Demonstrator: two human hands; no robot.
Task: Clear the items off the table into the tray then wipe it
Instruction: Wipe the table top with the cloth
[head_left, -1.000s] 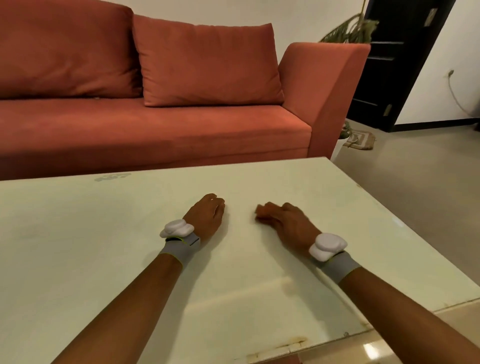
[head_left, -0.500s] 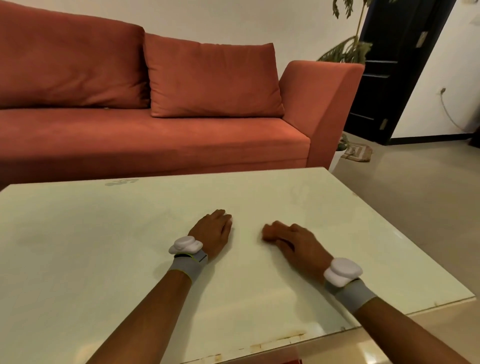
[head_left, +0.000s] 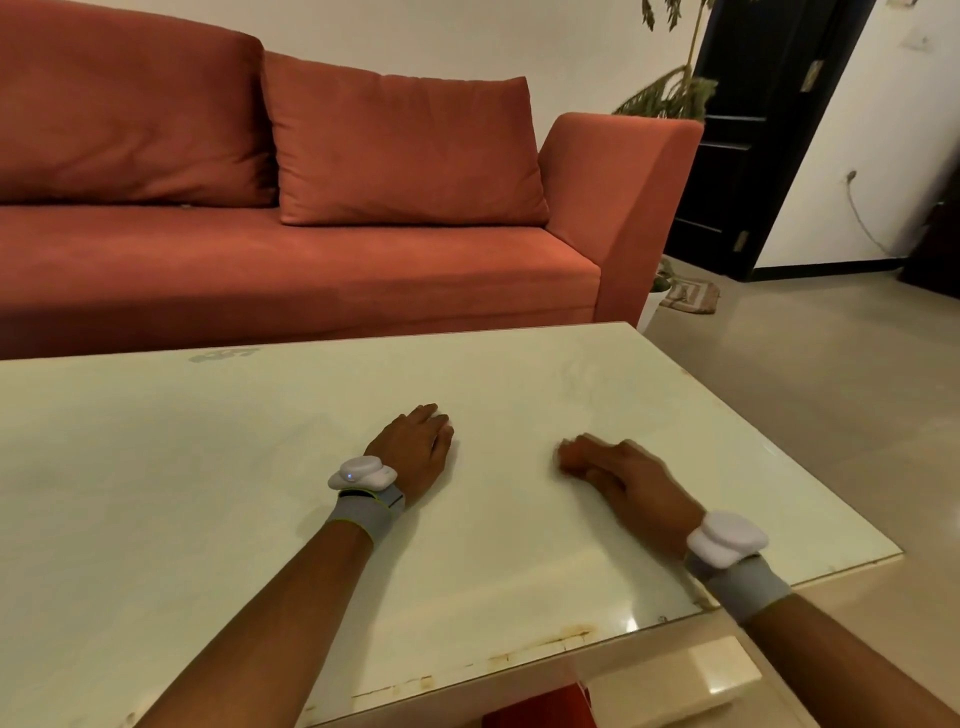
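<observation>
A pale glass-topped table (head_left: 208, 493) fills the lower part of the head view. My left hand (head_left: 415, 447) lies palm down on it near the middle, fingers relaxed and pointing away. My right hand (head_left: 618, 475) rests palm down to the right, a hand's width apart, fingers pointing left and slightly blurred. Neither hand holds anything. Each wrist wears a grey band with a white device. No tray, cloth or loose item shows on the tabletop.
A red-orange sofa (head_left: 311, 260) runs along the table's far edge. Behind its armrest stand a potted plant (head_left: 670, 93) and a dark door (head_left: 769, 130). A small mat (head_left: 691, 297) lies on the beige floor to the right. Something red (head_left: 535, 709) sits under the table's near edge.
The view has tilted up, so the sofa and door sit lower in frame. Both hands stay flat on the table; the right hand shows slight motion blur.
</observation>
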